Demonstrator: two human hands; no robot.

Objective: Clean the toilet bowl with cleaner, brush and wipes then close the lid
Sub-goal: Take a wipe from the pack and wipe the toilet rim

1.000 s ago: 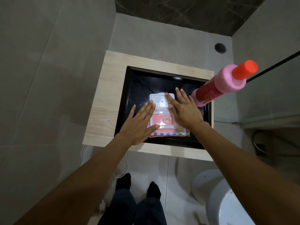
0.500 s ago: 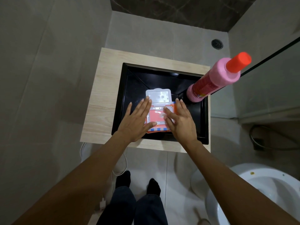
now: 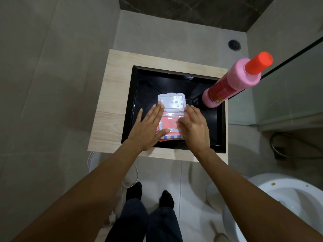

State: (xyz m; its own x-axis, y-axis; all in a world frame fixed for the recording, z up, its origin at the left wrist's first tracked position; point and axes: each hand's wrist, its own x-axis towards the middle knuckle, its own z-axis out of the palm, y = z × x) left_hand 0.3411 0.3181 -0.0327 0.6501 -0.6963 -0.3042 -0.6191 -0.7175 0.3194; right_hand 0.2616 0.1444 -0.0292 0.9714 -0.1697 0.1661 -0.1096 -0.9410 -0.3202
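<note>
Bare forearms, dark trousers (image 3: 139, 222), black socks (image 3: 133, 191)

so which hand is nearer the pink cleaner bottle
Right. The right hand lies on the wipes pack's right side, just short of the pink cleaner bottle; the left hand lies on the pack's far side.

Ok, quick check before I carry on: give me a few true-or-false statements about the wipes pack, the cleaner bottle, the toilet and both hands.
1. The wipes pack lies in the black tray. True.
2. The flap of the pack is closed. False: it is flipped open, away from the person.
3. The cleaner bottle lies flat on the floor. False: it stands in the tray's right corner, with its red cap on.
4. The left hand rests flat at the pack's left edge. True.
5. The right hand holds the bottle. False: it is on the pack.
6. The toilet lid is shut. False: the bowl is open.
</note>
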